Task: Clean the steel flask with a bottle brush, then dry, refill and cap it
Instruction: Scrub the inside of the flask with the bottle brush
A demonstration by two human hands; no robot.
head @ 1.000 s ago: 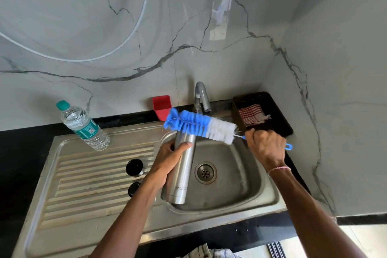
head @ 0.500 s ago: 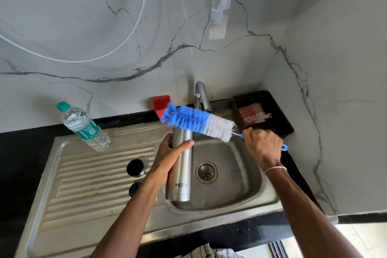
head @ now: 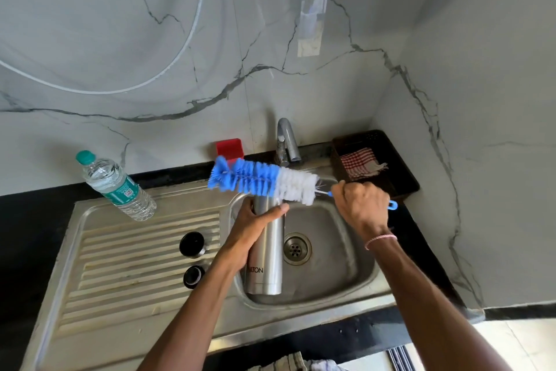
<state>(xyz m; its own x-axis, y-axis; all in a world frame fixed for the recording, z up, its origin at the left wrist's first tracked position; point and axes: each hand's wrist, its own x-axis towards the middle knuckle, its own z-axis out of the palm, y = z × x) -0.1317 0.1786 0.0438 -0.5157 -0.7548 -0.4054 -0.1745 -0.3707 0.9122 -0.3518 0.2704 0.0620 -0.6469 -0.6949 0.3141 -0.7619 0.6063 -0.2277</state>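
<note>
My left hand (head: 255,226), wrapped round the flask (head: 267,250), has tipped it upright. My right hand (head: 361,208) clamps the brush (head: 264,181) handle, bristles still crosswise just above my left thumb. Scrubbing hasn't begun, I'd say.

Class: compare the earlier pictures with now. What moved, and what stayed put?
The left hand has swung the steel flask from tilted to nearly upright. The right hand has slid the bottle brush leftward above the flask's mouth. Both grips, the water bottle and the black lids on the drainboard are unchanged.
</note>
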